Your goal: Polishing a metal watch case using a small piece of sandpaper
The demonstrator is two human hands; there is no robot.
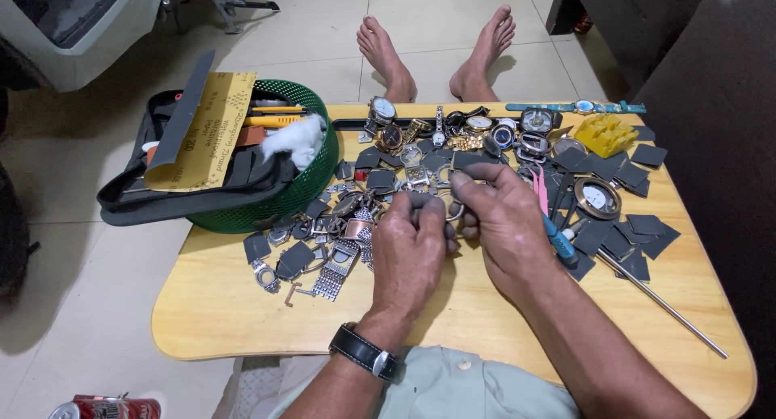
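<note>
Pale green shirt (453, 387) lowest in frame, black-strap wristwatch (365, 353) on left wrist. Left hand (408, 253) and right hand (505, 221), fingers pinched together on a small grey strip (477, 172), over the yellow wooden tabletop (242, 306). Loose watches and metal bracelets (339, 261) beside them; green mesh basket (311, 181) left.

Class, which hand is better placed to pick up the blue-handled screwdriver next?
Probably the right hand: the blue-handled screwdriver lies against its outer edge, while the left hand sits farther away on the other side.
</note>
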